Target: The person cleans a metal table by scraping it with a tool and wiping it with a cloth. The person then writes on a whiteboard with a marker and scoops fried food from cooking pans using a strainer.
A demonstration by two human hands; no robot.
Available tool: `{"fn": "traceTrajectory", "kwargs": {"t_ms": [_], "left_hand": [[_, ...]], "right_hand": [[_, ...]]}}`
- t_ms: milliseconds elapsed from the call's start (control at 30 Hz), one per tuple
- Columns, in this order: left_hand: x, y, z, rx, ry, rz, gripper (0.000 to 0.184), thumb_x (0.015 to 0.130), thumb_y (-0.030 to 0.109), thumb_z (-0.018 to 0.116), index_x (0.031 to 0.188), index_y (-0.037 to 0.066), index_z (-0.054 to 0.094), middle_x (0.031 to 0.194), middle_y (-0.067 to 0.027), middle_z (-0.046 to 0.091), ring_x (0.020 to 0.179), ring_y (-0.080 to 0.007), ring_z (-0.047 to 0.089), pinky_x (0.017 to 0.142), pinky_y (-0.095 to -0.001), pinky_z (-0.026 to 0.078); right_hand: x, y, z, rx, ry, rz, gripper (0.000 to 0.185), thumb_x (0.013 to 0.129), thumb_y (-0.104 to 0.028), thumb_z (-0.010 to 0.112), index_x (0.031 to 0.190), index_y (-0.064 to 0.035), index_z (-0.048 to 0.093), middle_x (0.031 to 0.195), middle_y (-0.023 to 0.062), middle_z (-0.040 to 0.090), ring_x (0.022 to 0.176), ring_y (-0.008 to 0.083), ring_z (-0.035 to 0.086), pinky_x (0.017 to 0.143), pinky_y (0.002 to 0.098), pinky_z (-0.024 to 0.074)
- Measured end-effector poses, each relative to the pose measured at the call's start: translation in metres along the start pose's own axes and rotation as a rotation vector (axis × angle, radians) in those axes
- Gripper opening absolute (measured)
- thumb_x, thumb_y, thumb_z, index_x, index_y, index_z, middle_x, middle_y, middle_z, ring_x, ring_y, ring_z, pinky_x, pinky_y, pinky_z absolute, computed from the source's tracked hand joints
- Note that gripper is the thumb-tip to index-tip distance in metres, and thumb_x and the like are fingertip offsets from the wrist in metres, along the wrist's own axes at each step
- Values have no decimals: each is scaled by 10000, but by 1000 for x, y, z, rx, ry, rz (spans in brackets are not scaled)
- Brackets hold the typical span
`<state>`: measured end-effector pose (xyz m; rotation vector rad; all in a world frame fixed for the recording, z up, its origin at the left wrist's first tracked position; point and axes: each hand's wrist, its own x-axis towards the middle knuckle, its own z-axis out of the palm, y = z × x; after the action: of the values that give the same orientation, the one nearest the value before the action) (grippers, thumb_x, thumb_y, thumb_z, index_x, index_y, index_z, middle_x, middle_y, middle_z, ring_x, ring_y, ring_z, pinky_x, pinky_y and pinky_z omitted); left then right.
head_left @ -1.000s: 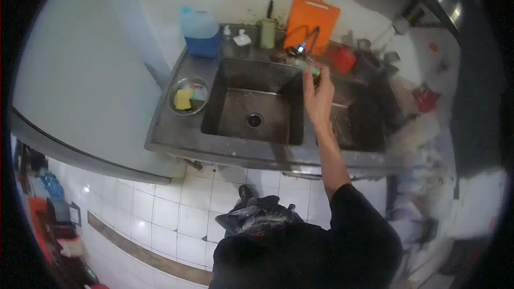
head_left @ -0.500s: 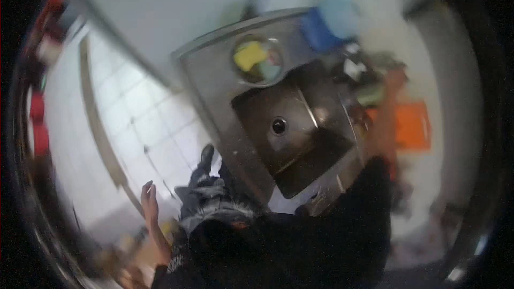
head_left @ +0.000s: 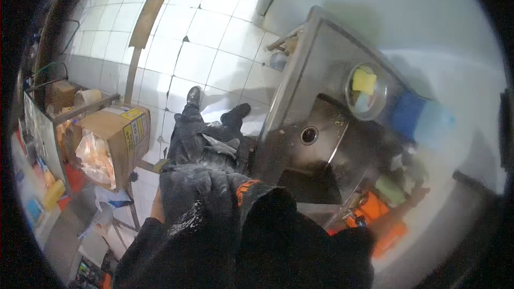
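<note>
the blurred right hand (head_left: pixel 416 197) is near the green holder (head_left: pixel 390 190) behind the sink (head_left: pixel 300 152) (i cannot tell either grip; the left hand (head_left: pixel 157 207) is mostly hidden); steady movement should spare the orange board (head_left: pixel 395 240).

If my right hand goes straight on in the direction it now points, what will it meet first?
Probably the pale wall behind the sink, though the right hand is blurred and its depth is unclear.

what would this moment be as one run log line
right hand: near green container, grip unclear | left hand: at side, mostly hidden | yellow item: in bowl beside sink
</note>
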<state>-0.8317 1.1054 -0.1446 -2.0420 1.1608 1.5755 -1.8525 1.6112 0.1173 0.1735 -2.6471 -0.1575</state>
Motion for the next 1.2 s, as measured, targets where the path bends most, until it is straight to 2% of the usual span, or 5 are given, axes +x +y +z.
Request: {"fn": "traceTrajectory", "kwargs": {"t_ms": [267,533,733,900,1200], "left_hand": [[112,54,-46,-356,-132,214,339,967,271,645,1152,-12,667,1026,-67,683,929,-160,639,843,-312,510],[136,108,-210,-132,128,196,356,991,238,614,1204,-46,642,1087,-129,695,983,-204,650,889,-327,498],[78,167,-302,105,296,268,341,999,239,598,1214,-21,647,1099,-150,702,1010,-238,645,924,-357,491],[72,116,-362,141,434,128,375,973,310,623,1163,-12,659,1050,-179,703,1003,-279,656,927,-370,490],[107,252,-347,-84,366,127,401,970,356,631,1169,9,663,1067,-149,709,1010,-230,662,887,-380,512]], "right_hand": [[-185,-285,-133,476,-15,-122,607,928,-217,658,1469,-70,426,1279,156,605,1001,210,652,827,341,531],[-331,-651,-131,1016,-1272,-152,744,908,-294,740,1525,-70,389,1439,157,524,1154,221,618,900,334,510],[-299,-764,87,534,-402,-348,907,788,-295,833,1515,-24,363,1493,242,450,1348,397,475,1113,479,397],[-264,-810,67,568,-663,246,436,922,-74,654,1344,-73,549,1359,157,592,1193,321,594,996,425,471],[-256,-844,85,438,-586,-516,447,1006,-167,543,1411,4,462,1389,177,537,1239,306,525,1031,397,432]]}}
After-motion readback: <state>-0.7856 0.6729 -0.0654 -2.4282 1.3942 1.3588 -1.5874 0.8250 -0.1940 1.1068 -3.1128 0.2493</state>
